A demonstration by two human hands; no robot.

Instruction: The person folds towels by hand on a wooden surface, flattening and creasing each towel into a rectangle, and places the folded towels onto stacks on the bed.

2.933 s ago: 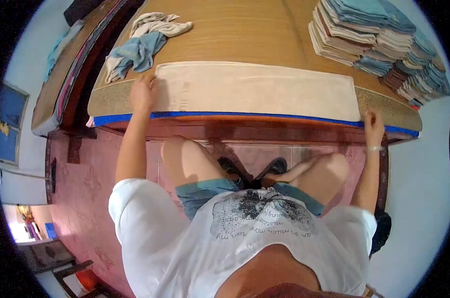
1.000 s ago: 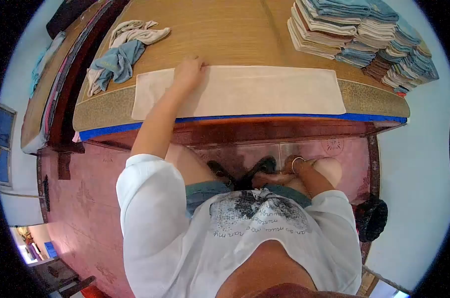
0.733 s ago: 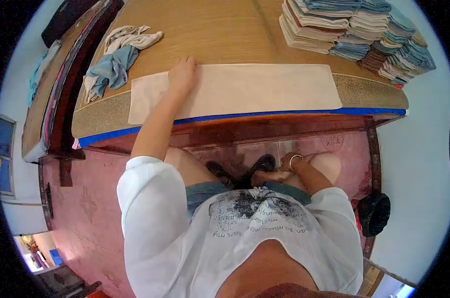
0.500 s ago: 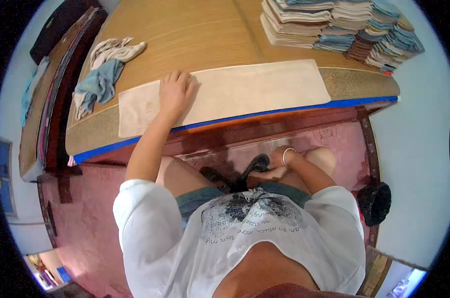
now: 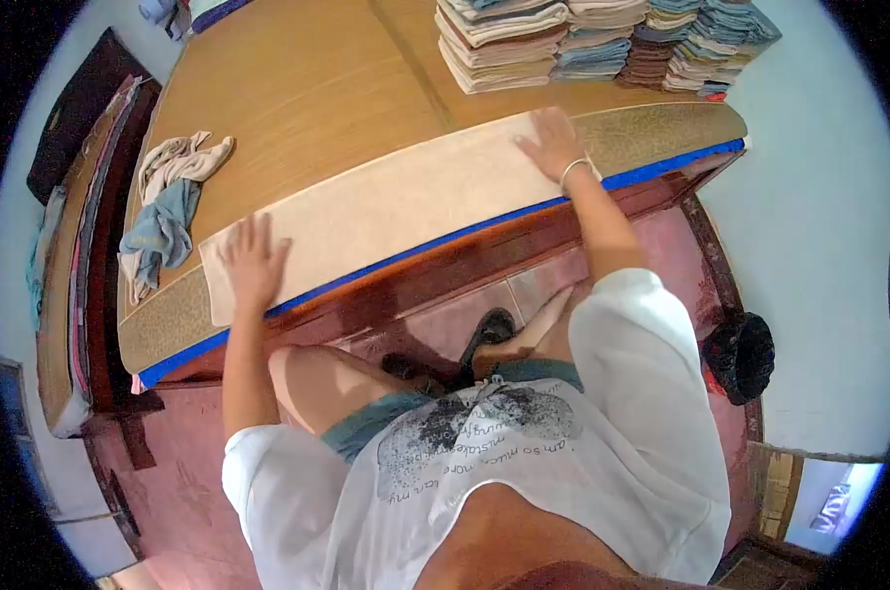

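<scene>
A long cream towel (image 5: 396,211) lies flat along the front edge of the bed-like surface (image 5: 297,108), reaching its blue border. Near the towel's left end rests my left hand (image 5: 255,261), its fingers spread on the cloth. My right hand (image 5: 555,147), with a white bangle at the wrist, lies at the towel's right end, palm down and fingers apart. Neither hand grips anything.
Tall stacks of folded towels (image 5: 504,49) stand at the back right. Crumpled cream and blue cloths (image 5: 165,221) lie at the left. A black bag-like object (image 5: 738,359) is on the right, by the wall.
My right hand has risen from beside my leg onto the towel's right end. My left hand has shifted left toward the other end, fingers now spread. The view has turned slightly.
</scene>
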